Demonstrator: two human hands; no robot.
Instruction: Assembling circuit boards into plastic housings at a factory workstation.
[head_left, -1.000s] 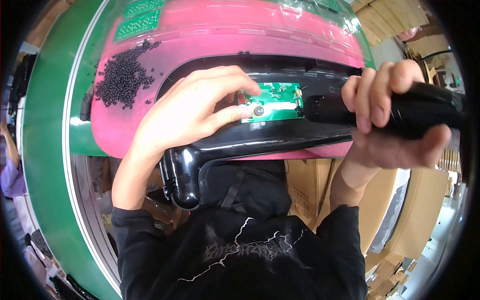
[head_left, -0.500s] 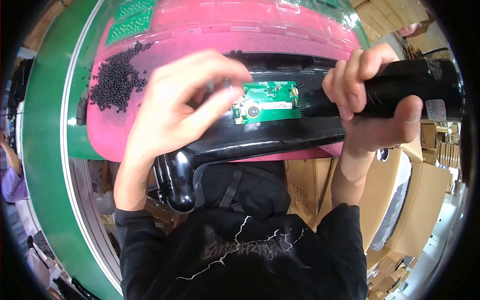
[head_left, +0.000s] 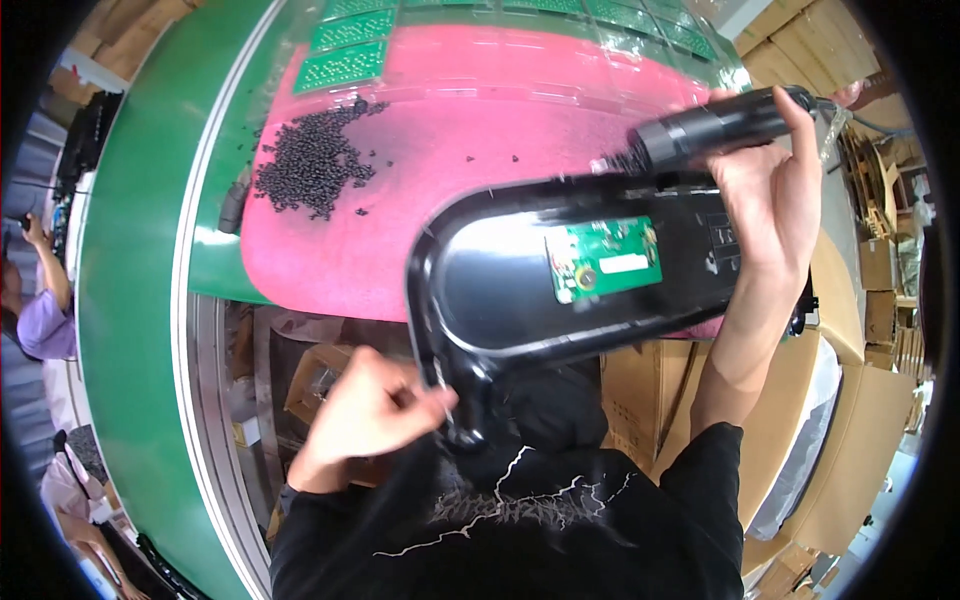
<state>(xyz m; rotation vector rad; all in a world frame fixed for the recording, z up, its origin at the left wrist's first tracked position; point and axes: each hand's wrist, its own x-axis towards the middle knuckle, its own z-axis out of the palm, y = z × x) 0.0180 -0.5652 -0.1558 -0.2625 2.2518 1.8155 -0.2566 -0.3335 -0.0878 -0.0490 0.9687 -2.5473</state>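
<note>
A long black plastic housing [head_left: 500,290] with a rounded left end lies in front of me, with a green circuit board [head_left: 625,262] inside it. At its near left corner, my left hand [head_left: 370,410] is blurred, its thumb and fingers closed on the housing's edge. My right hand [head_left: 765,195] grips a black electric screwdriver [head_left: 730,125], which lies across above the housing's far right rim. Its tip points left, over the pink mat, and is apart from the board. The right forearm covers part of the housing's right end.
A heap of small black screws [head_left: 315,160] sits on the pink mat [head_left: 330,270] at the left. Clear plastic trays with green boards [head_left: 340,65] stand at the back. Open cardboard boxes [head_left: 830,440] are at the right. A person in purple [head_left: 50,320] is at far left.
My left hand has gone from beside the circuit board to the housing's near left corner. The screwdriver has moved off the board's right edge to beyond the far rim. The view has shifted.
</note>
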